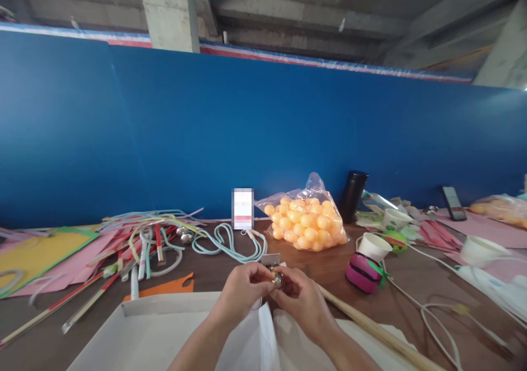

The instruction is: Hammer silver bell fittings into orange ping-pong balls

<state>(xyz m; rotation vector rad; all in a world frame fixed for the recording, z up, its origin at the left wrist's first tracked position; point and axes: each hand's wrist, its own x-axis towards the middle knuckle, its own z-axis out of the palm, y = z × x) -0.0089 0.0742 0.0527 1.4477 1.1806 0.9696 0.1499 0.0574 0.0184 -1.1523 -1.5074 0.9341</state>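
Observation:
Both of my hands meet at the middle of the table. Between them is a small shiny metal ball (278,281), bell-like, though its details are too small to tell. My left hand (246,290) pinches it with thumb and forefinger from the left. My right hand (302,298) closes on it from the right, its fingers curled and partly hiding it. Just behind the fingertips is a small grey card-like piece (270,259). Beneath my forearms lie an open white box (164,327) and pale paper sheets (284,332).
Light blue cords (230,245), more shiny balls (185,235) and a heap of sticks and tubes (140,250) lie left. A bag of orange balls (307,225) stands behind, beside a black bottle (353,196). Rightward are paper cups (374,246), a purple pouch (363,273) and a wooden stick (370,327).

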